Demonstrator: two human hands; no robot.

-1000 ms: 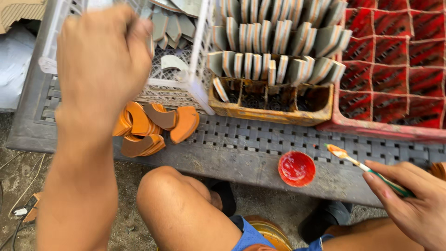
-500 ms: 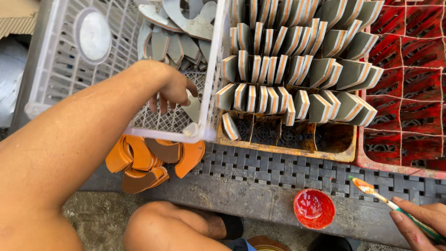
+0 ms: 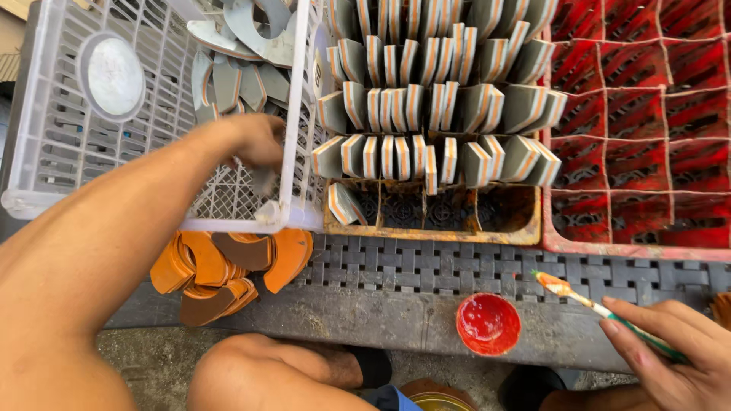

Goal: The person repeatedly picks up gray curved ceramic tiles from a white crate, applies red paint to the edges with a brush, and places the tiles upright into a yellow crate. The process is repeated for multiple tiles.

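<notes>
Left hand [image 3: 255,144] closed on a grey curved piece [image 3: 263,179] in the white crate [image 3: 293,114], likely stiff, light, edge-pinchable; right hand [image 3: 670,354] gripping brush [image 3: 601,308].

bare arms without sleeves, bare knees, a bit of blue cloth at the lap.

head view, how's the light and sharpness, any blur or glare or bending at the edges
Head view: even daylight with soft shadows, no harsh glare; the white crate is bright but not washed out. The stacked grey pieces and red paint cup are sharp. The left hand in the crate looks slightly soft, as does the near forearm. Wide-angle bending shows at the edges. The right hand holds the paintbrush, crisp.
</notes>
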